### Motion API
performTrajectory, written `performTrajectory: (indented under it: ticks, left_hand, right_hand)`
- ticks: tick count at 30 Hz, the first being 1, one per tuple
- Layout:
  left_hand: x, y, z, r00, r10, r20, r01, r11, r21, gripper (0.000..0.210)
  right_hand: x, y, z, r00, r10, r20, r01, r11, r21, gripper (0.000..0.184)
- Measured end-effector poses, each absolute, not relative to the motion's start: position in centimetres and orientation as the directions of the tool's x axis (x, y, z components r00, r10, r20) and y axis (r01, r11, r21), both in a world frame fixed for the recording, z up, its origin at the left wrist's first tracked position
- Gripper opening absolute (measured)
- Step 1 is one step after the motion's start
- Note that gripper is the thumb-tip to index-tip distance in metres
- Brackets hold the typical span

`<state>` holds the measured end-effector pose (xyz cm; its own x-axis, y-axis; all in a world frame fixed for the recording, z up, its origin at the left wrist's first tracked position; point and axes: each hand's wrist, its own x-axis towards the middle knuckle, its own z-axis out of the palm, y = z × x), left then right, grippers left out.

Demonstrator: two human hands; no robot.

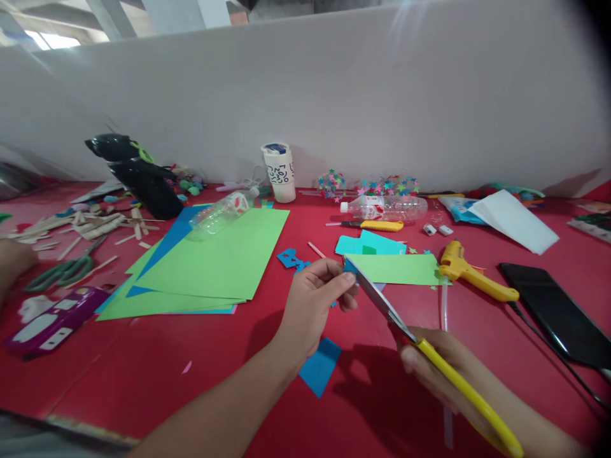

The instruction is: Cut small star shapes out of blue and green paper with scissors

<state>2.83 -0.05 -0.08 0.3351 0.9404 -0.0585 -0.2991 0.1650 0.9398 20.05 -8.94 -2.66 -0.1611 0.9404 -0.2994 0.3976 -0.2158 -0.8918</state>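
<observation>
My left hand [319, 299] pinches a small blue piece of paper [350, 264] between thumb and fingers. My right hand [436, 359] grips yellow-handled scissors [389, 308], whose blade tips reach the blue piece. The blades look nearly together, and part of the handle is hidden by my fingers. On the table under my left wrist lies a blue paper piece [321, 367]. Behind my left hand are punched blue scraps [292, 259]. A light green paper strip [405, 268] lies just beyond the scissors.
Right of the scissors are a yellow glue gun [477, 273] and a black phone [548, 312]. Green and blue sheets [214, 261] lie at left under a clear bottle [224, 213]. Behind stand a white cup [280, 175] and a black bottle [140, 181]. Another person's hand [14, 264] is far left.
</observation>
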Motion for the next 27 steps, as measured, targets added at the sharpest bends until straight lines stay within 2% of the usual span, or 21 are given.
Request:
performTrajectory:
  ticks: [9,17,23,27]
  left_hand:
    - [2.55,0.04,0.27,0.343,0.937,-0.058,-0.301,0.169,0.938,0.012]
    - [2.22,0.4,0.02,0.279,0.96,0.021,-0.339,0.078,0.938,0.01]
    - [2.57,0.14,0.25,0.361,0.932,-0.026,-0.327,0.153,0.933,0.012]
    - [2.58,0.12,0.18,0.344,0.939,-0.011,-0.345,0.137,0.929,0.01]
  right_hand:
    - [20.43,-8.75,-2.41,-0.181,0.931,-0.317,0.444,-0.211,-0.871,0.055]
    - [20.6,-8.67,-2.83,-0.157,0.95,-0.269,0.449,-0.174,-0.877,0.055]
    - [20.52,-8.67,-3.16,-0.133,0.962,-0.239,0.454,-0.155,-0.878,0.053]
    - [20.55,-8.57,-3.36,-0.121,0.971,-0.205,0.489,-0.121,-0.864,0.055]
